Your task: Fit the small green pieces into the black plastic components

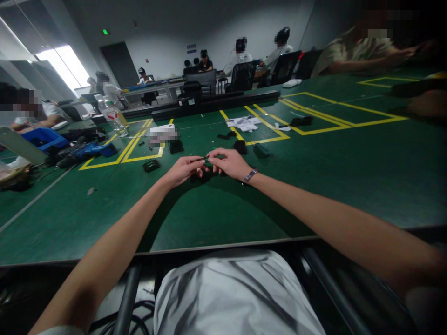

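Observation:
Above the green table, my left hand and my right hand meet at their fingertips. Between them is a small dark part, pinched from both sides; its shape is too small to make out. A bracelet sits on my right wrist. Beyond my hands lie a black block and a dark, flat piece. Left of them are a black ribbed part and another dark part with green in it.
Crumpled white paper lies on the yellow tape lines. At the left stand a clear bottle, a blue bin and a blue power tool. Several people sit around the room, one at the table's far right.

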Demonstrator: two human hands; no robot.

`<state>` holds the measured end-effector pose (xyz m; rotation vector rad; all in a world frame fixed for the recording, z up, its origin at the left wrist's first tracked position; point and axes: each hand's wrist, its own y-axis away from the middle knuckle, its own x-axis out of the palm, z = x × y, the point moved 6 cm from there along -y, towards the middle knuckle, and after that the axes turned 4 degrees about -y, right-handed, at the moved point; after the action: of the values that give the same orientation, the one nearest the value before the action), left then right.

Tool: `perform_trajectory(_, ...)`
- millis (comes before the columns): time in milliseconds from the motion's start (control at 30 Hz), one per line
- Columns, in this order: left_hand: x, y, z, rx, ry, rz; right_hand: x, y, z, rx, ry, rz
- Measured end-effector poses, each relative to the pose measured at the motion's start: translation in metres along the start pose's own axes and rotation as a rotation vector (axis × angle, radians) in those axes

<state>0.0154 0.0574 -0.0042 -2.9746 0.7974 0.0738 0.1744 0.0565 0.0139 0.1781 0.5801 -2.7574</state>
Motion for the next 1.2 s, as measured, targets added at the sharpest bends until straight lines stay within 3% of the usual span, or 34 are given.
perform_trajectory(1200,0.0025,0.0020,-0.0027,0.001,-0.004,0.007,0.0002,0.0009,0.0028,-0.006,-0.009,0.003)
